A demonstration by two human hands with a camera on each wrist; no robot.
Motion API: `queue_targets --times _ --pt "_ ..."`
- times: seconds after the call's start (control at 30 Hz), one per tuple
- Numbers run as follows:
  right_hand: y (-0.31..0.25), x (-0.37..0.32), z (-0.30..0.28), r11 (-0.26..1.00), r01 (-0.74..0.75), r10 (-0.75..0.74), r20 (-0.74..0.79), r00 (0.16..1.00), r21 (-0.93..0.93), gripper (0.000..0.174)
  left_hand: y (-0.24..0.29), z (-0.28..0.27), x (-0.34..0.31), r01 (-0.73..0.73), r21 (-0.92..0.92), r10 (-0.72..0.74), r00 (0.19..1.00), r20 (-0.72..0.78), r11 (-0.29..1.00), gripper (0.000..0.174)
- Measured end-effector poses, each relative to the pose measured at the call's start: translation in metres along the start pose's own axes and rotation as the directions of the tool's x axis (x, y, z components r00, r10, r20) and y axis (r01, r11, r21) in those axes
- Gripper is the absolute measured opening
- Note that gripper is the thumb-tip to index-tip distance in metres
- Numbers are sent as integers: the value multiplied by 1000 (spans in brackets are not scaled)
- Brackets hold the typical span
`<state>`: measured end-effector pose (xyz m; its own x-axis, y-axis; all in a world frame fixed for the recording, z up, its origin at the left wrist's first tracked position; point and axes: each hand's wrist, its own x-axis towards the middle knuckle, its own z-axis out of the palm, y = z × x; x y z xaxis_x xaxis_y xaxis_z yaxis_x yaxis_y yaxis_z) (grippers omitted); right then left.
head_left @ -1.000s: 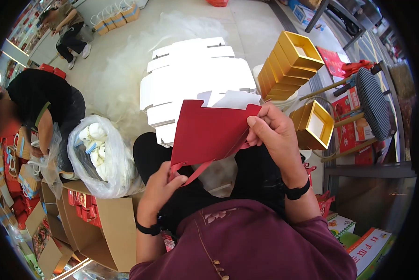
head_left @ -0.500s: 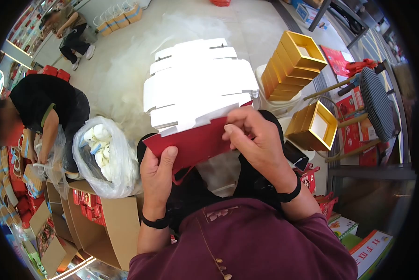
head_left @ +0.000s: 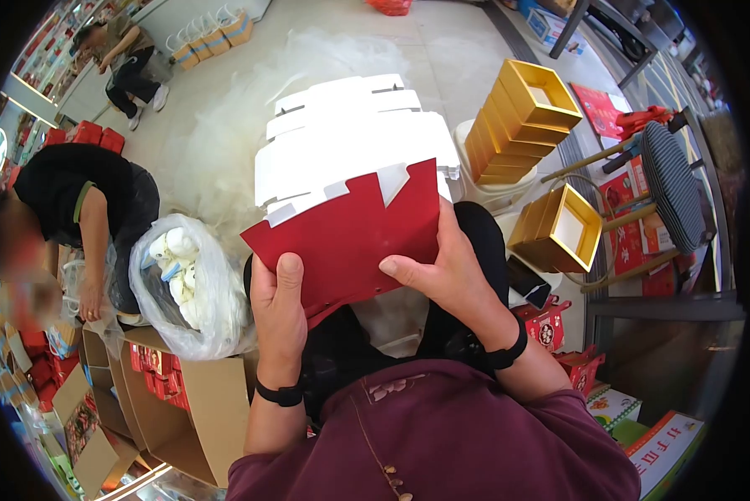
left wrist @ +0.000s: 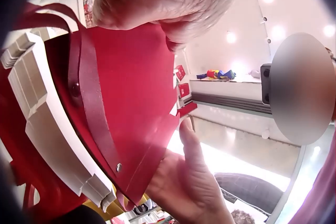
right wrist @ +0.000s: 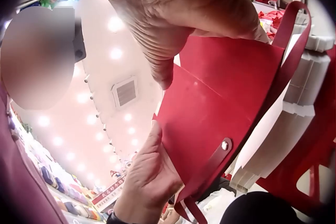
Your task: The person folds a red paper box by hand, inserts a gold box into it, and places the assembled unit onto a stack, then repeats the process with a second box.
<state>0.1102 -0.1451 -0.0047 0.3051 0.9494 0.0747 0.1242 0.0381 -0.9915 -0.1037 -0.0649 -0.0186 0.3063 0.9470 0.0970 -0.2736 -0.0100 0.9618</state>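
A red card carrier point(head_left: 350, 242), flat with notched edges along its far side, is held up between both hands over the lap. My left hand point(head_left: 279, 313) grips its left edge, thumb on the near face. On the right side, my right hand point(head_left: 450, 275) holds the other edge, thumb pressed on the same face and fingers behind. A dark red strap handle point(left wrist: 94, 103) hangs from the underside, fixed by a metal rivet point(right wrist: 226, 145). Just beyond the card lies a stack of flat white cartons point(head_left: 350, 142), partly covered by it.
Gold boxes point(head_left: 509, 125) are stacked on a white bucket at right, with more gold boxes point(head_left: 559, 225) nearer. A striped stool point(head_left: 674, 188) stands farther right. At left are a plastic bag point(head_left: 162, 313) of white items, an open cardboard box point(head_left: 220, 409) and a person point(head_left: 78, 184) bending over.
The card was tilted with its right corner pinched, then lowered flatter. Now its face is raised. The left hand has shifted from the strap to the left edge; the right hand has settled on the right edge.
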Motion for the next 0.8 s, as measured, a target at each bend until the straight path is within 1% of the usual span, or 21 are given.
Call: queue_targets --times 0.07,0.13,0.17,0.23,0.27,0.33,0.37,0.4,0.43,0.47,0.53,0.67,0.7,0.8 --pt "0 2 -4 999 -35 35 25 999 19 93 -2 -1 2 11 -30 -11 1000 14 999 46" --pt "0 1 -2 999 -6 6 5 1000 53 82 -2 -1 3 24 -40 -24 999 24 999 46" --pt "0 0 -1 998 9 -9 -5 1000 69 76 -1 1 4 12 -2 -12 1000 16 1000 47" --pt "13 0 -1 988 -26 30 -20 999 153 60 1 3 5 -11 75 11 1000 -2 997 49" --pt "17 0 -1 980 -44 49 -22 999 195 53 2 4 8 -78 174 84 996 -28 982 48" --pt "18 -1 -1 991 -29 34 -32 999 133 41 8 2 14 -195 373 233 971 -58 907 47" --pt "18 -1 -1 995 -20 24 -39 999 103 36 17 -1 15 -313 632 427 904 -32 709 47" --pt "16 -1 -1 998 -10 12 -36 999 54 35 29 -3 15 -367 826 587 808 55 428 47" --pt "12 -3 -1 1000 -2 2 -31 1000 5 35 41 0 14 -438 845 624 763 169 307 44" --pt "8 -5 0 999 6 -6 -20 1000 -46 35 49 4 14 -478 837 572 777 262 266 42" --pt "2 -7 3 996 -1 -1 -24 1000 -87 33 55 17 19 -559 807 454 779 433 189 37" --pt "-2 -12 3 991 -9 6 -20 1000 -131 28 44 22 24 -485 827 306 863 401 284 34" --pt "1 -14 2 991 -12 9 -22 1000 -130 27 43 22 26 -502 830 308 852 424 245 31" --pt "8 -16 1 990 -17 15 -14 1000 -140 25 35 18 25 -357 788 186 934 304 502 26"
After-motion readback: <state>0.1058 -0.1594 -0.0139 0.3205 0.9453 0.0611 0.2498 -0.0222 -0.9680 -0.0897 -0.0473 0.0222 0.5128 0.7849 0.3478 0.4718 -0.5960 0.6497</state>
